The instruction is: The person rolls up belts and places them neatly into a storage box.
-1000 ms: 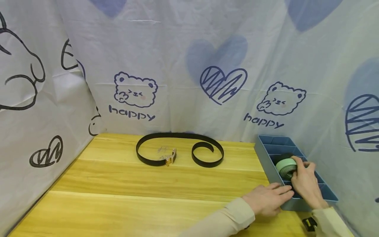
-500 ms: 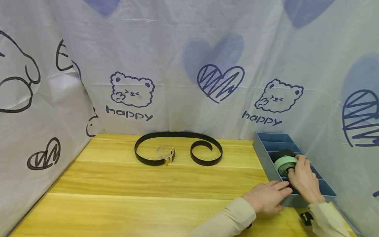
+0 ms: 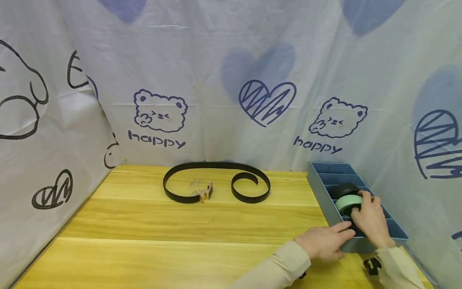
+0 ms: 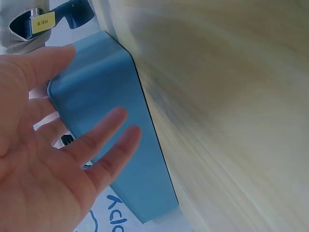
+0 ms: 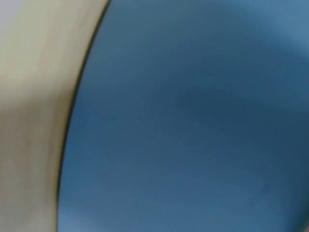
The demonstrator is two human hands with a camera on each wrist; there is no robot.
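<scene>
In the head view my right hand reaches into a blue divided box and grips a rolled green belt by its right side. The roll stands in a middle compartment, right in front of a black roll. My left hand lies at the near left edge of the box, its fingertips over the rim. In the left wrist view the left hand's fingers are spread beside the box's outer wall. The right wrist view holds mostly blue box wall, and the grip is out of sight there.
A black belt with a gold-coloured buckle lies at the back of the wooden table, one end curled. Printed white curtains hang behind and at both sides. The box stands close to the right curtain.
The green roll has turned in the right hand, so less of its spiral side shows and more of the black roll is visible. The left hand stays by the box.
</scene>
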